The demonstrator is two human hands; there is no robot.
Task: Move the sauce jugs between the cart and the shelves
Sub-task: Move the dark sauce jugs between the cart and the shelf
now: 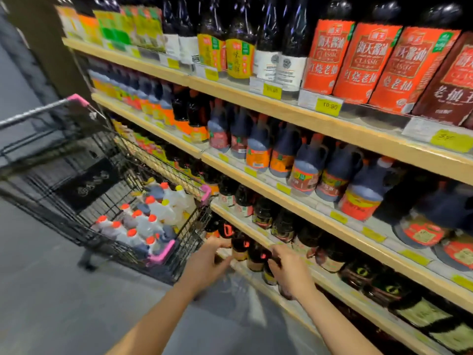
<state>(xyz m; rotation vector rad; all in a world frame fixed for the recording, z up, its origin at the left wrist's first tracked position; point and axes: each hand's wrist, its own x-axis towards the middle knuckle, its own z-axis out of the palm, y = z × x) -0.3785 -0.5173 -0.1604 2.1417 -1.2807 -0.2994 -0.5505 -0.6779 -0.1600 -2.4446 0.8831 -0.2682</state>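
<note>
One cart [107,155], black wire with pink corner guards, stands in the aisle at the left, just beside the shelves [294,112]. Four wooden shelf boards show, stacked one under another, each with yellow price tags along the front edge.

Sauce jugs in the cart [143,226]: roughly a dozen, packed upright in the near end. About ten carry orange caps and two or three yellow; some hold dark liquid, some pale. Motion blur keeps the count loose.

Top shelf: tall dark bottles, three with red labels [358,60] side by side at the right. Second shelf: handled dark jugs [330,172], about eight in the front row. Third shelf: shorter dark bottles, too blurred to count.

Two hands, both reaching low to the bottom shelf near the cart's corner. Left hand [207,262]: fingers curled forward against a dark bottle with a red cap [239,248] at the shelf's front; whether they close round it cannot be told. Right hand [290,269]: fingers bent downward over the tops of neighbouring dark bottles [258,260], touching them; the grip is hidden behind the knuckles.
</note>
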